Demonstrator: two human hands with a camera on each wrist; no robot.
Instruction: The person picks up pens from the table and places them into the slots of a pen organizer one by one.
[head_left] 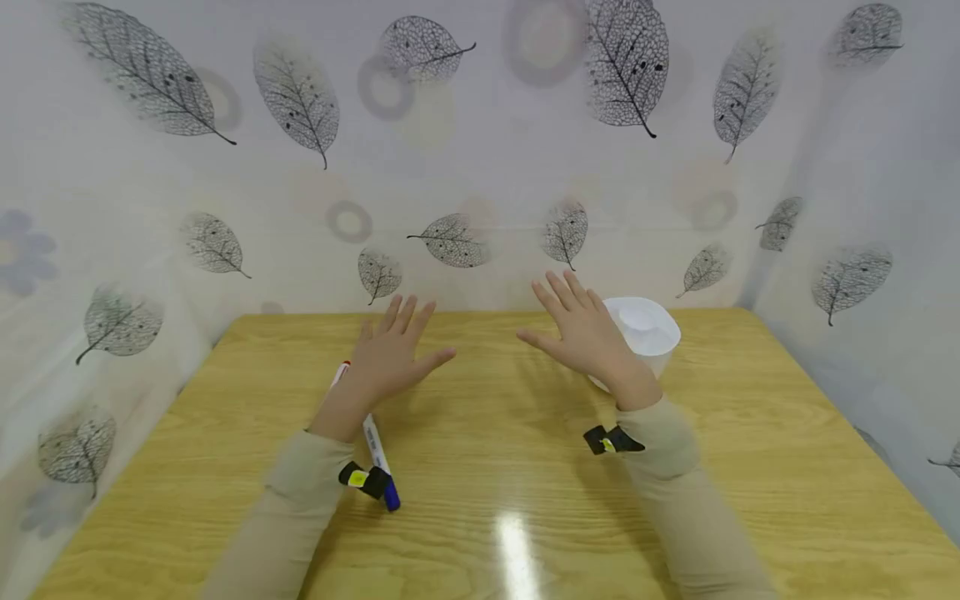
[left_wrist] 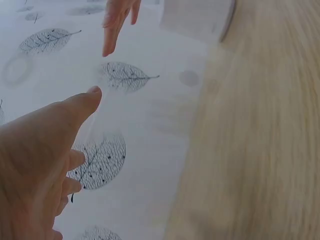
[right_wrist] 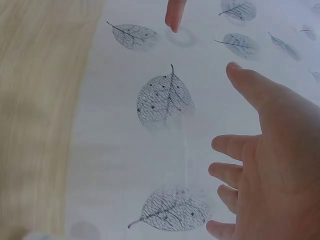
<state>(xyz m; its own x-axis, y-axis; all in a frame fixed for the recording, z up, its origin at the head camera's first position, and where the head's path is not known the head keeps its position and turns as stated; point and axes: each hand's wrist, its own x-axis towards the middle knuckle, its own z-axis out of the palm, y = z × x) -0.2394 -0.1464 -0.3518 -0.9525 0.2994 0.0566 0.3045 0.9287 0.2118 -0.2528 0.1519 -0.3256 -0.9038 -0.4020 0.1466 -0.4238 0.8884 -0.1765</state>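
Observation:
My left hand (head_left: 390, 358) hovers over the left half of the table with its fingers spread, holding nothing. Partly hidden under that hand and wrist lie a white marker with a blue cap (head_left: 392, 495) and a white pen-like thing with a red end (head_left: 342, 370). The right hand (head_left: 581, 333), also spread and empty, is raised just left of a white container (head_left: 654, 340) with a rounded rim, and overlaps it in the head view. In the left wrist view the container (left_wrist: 195, 17) shows at the top, beyond the right fingertips.
The wooden table (head_left: 465, 450) runs back to a pale cloth (head_left: 480, 167) printed with dark leaves, which encloses the back and both sides. Each sleeve carries a black strap (head_left: 364, 480) with a yellow patch at the wrist. Light glares off the near tabletop.

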